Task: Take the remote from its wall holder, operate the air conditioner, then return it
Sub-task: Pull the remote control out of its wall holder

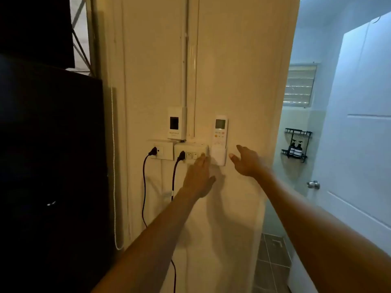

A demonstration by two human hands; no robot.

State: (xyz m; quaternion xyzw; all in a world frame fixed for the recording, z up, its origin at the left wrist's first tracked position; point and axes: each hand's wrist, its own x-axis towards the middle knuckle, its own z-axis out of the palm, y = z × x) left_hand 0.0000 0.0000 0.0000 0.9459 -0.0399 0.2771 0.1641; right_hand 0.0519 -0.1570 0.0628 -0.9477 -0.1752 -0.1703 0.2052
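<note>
Slim white plastic remote with grey screen (220,132) upright in white wall holder (219,155) on cream wall (243,81), left hand (198,178) fingers spread beside holder, right hand (246,161) spread, empty, near holder's other side.

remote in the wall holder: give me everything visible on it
The remote is a slim white plastic handset standing upright against the cream wall. A greyish display sits at its top, with a few small orange and pale buttons below. Its lower half sits inside a white holder fixed to the wall, just right of the switch plate. Neither hand grips it: the left hand reaches up at the holder's lower left, the right hand is open just to its right. Contact cannot be told.
</note>
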